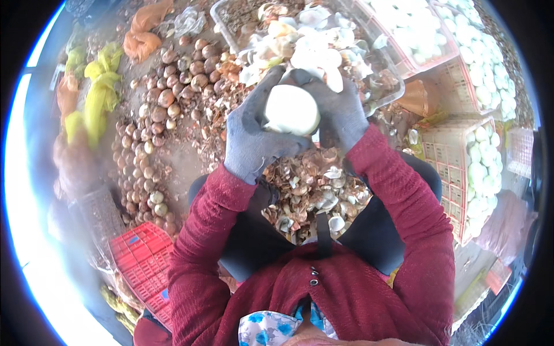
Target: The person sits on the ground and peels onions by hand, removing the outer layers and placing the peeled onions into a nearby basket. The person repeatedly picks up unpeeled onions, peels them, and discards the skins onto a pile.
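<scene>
A large peeled white onion (291, 110) is held in front of me above the heap. My left hand (255, 129), in a grey work glove with darkened fingers, wraps around its left side and underside. My right hand (339, 106), gloved alike, curls against the onion's right side. A small pale and red piece shows just below the right hand; whether the fingers grip it is hidden. Beyond both hands, a clear plastic tub (391, 93) carries white onion layers (303, 36). Dry onion skins (303, 190) are heaped between my knees.
Unpeeled onions (166, 97) spread over the ground at left. Plastic crates (441, 147) of peeled onions line the right. A red crate (140, 246) stands at lower left. Yellow (97, 91) and orange mesh bags (145, 30) lie at upper left.
</scene>
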A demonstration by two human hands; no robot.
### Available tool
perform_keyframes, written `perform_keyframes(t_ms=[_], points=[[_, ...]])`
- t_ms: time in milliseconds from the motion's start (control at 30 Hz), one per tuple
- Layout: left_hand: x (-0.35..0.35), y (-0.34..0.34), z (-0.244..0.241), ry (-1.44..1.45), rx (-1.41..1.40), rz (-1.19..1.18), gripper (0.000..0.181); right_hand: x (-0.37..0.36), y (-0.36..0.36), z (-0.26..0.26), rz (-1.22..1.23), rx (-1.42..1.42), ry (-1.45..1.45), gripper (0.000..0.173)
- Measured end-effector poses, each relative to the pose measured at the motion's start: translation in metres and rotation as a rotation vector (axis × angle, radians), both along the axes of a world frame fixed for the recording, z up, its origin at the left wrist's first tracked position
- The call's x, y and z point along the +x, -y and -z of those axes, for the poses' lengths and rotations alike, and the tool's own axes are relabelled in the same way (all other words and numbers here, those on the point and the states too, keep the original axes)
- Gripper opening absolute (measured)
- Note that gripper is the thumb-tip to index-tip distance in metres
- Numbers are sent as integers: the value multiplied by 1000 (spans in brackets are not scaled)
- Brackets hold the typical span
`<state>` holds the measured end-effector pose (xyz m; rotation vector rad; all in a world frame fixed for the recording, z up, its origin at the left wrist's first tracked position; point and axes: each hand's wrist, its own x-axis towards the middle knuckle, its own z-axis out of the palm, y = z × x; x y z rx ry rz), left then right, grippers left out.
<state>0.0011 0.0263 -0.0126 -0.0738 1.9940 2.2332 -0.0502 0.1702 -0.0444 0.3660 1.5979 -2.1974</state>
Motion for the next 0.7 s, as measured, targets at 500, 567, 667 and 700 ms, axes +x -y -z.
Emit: perform_keyframes(t_ms=[500,567,667,700], points=[[-15,4,-5,95,73,50,76,-7,-16,18,-248,305,-166,38],[-17,3,4,28,58,50,60,-11,-14,5,-146,287,158,38],[-20,9,8,79,139,77,52,-18,-30,13,53,377,-331,28],[-20,11,11,126,185,87,52,-19,-38,20,117,389,-469,29]])
